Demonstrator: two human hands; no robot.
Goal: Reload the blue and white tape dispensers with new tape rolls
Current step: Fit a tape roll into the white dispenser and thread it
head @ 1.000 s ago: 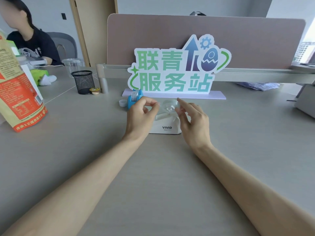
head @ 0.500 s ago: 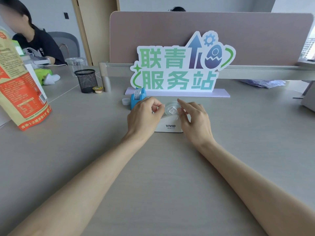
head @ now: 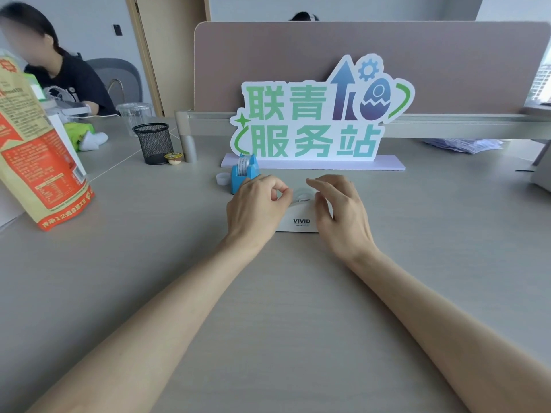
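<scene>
The white dispenser, marked VIVID, stands on the desk between my hands. A clear tape roll sits low in its top. My left hand pinches at the roll's left side with thumb and forefinger. My right hand touches the roll's right side with its thumb, the other fingers spread above. Both hands hide most of the dispenser. The blue dispenser stands just behind my left hand with a patterned roll in it.
A small white ring lies left of the blue dispenser. Behind stand a big sign on a lilac base, a black mesh cup and a small yellow tub. An orange bag stands at left. A person sits far left.
Both hands have lowered the clear roll from above the white dispenser down into its top. The hands have come closer to the dispenser's sides.
</scene>
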